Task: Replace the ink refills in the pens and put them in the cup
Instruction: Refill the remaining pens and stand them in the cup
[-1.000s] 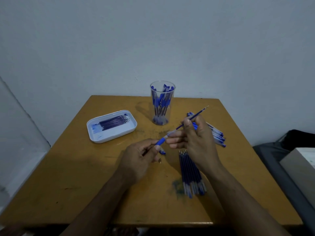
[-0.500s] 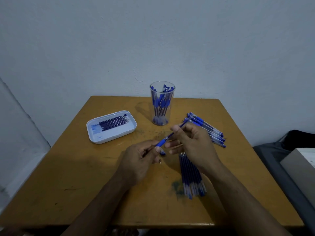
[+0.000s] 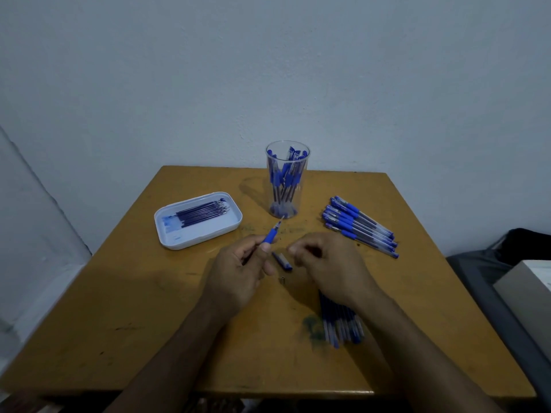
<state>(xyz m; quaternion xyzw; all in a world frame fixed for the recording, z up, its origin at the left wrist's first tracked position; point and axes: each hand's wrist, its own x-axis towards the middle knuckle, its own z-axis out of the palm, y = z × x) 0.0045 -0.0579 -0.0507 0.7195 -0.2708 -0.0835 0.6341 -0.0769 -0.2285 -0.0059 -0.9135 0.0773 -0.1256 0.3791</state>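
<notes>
Left hand (image 3: 238, 272) grips a pen (image 3: 272, 234) by its blue sleeve, fingers curled round the barrel, the refill tip poking out and pointing up toward the cup (image 3: 287, 180). The right hand (image 3: 325, 263) hovers just beside it with fingers curled in; whether it pinches anything I cannot tell from here. Between the two hands a blue cap (image 3: 281, 260) lies on the table (image 3: 119, 308), and a tiny dark piece (image 3: 282, 280) sits just below it, probably the pen's tip cone.

So where does that leave things? The cup is well stocked with pens, standing upright at the back of the table. The white tray (image 3: 167, 242) on the left holds a row of refills (image 3: 202, 214), spent ones I would guess. A fan of pens (image 3: 357, 226) waits on the right, apparently not yet done, and a bundle of refills (image 3: 340, 320) lies partly under the right wrist. I would call this roughly the middle: this pen looks to need its tip and cap, then the cup.
</notes>
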